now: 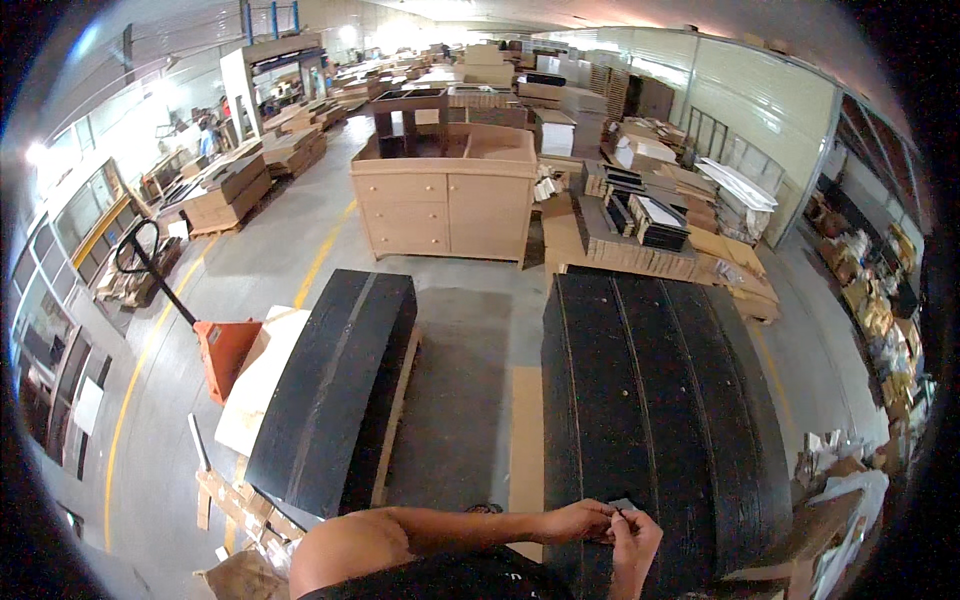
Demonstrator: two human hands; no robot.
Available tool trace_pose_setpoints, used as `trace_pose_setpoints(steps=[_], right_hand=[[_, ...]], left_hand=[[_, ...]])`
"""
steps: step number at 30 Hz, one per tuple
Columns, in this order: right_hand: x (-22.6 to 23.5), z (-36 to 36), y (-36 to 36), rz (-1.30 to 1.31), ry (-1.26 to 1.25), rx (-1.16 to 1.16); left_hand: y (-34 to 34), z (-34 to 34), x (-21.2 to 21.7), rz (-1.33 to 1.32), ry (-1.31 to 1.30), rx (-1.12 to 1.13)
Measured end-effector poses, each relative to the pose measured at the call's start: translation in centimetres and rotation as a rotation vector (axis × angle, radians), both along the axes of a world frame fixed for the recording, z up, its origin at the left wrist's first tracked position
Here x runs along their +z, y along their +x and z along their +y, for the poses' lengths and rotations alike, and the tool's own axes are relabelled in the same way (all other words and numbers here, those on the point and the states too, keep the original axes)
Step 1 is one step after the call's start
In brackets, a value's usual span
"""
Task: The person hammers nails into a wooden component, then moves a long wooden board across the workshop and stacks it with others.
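Note:
My left hand (pixel 582 521) and my right hand (pixel 636 542) meet at the front of a stack of long black panels (pixel 598 400). Fingers and thumbs of both are pinched together around a small grey piece (pixel 622 505), too small to make out its kind. My left forearm crosses from the lower left toward it. Under the hands, the black panels lie side by side with narrow gaps between them, and a few small pale spots dot their surface.
Another black stack (pixel 340 370) stands at the left on a pallet. Beside it is an orange pallet jack (pixel 226 350). Ahead stands a wooden dresser (pixel 445 210). Piled panels (pixel 640 240) lie at the far right, and cardboard scraps (pixel 245 575) at the lower left.

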State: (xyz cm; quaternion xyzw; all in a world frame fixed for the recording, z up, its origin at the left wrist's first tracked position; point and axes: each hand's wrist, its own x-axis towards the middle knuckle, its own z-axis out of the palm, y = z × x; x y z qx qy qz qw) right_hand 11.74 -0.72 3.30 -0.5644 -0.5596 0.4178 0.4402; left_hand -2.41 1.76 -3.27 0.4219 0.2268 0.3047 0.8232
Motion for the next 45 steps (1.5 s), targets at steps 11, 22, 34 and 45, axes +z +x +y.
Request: trace_pose_setpoints(steps=[11,22,34,45], right_hand=[[2.5,1.2,-2.4,-0.023,-0.099,0.156],[0.1,0.9,-1.1,-0.169,-0.041,0.126],[1.3,0.3,-4.2,-0.388,0.243,0.201],[-2.0,1.4,-6.1,-0.179,0.243,0.173]], left_hand=[[-1.2,3.6,2.2,-0.168,0.082,0.015],[-1.6,0.7,3.5,-0.325,-0.248,0.046],[-1.0,5.5,2.5,-0.431,0.158,0.354],[0.1,13.7,9.7,-0.503,-0.43,0.871]])
